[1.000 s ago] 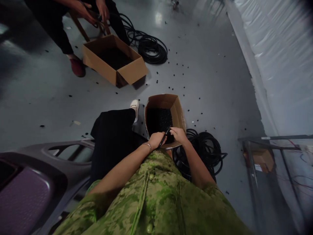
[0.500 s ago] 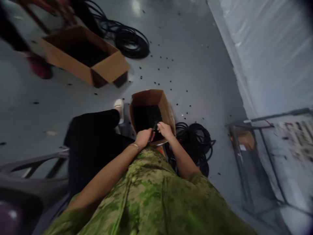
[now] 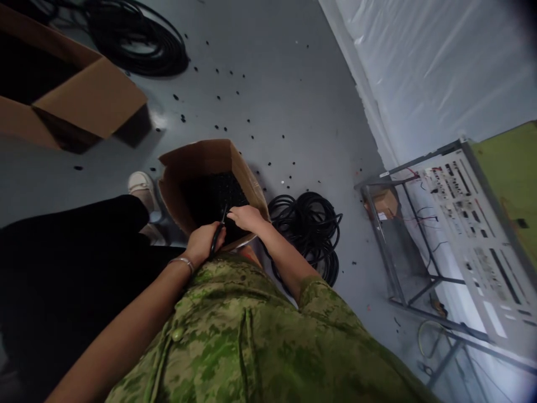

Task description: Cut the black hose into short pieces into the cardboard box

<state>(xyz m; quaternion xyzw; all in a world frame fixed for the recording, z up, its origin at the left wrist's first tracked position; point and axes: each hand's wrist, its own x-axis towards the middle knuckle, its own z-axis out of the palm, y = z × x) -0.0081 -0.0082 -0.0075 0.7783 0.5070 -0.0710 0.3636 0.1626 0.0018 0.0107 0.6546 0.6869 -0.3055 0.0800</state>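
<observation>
While your left hand (image 3: 204, 243) grips the scissors (image 3: 216, 236), pointing toward one o'clock, your right hand (image 3: 247, 218) lies at its two o'clock, just beside their far end, hold unclear.

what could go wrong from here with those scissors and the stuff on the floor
The scissors in the left hand sit close to the right hand, so a slip might nick its fingers.
Black bits lie scattered across the floor; someone could slip.
The loose black coil might snag a foot.
</observation>
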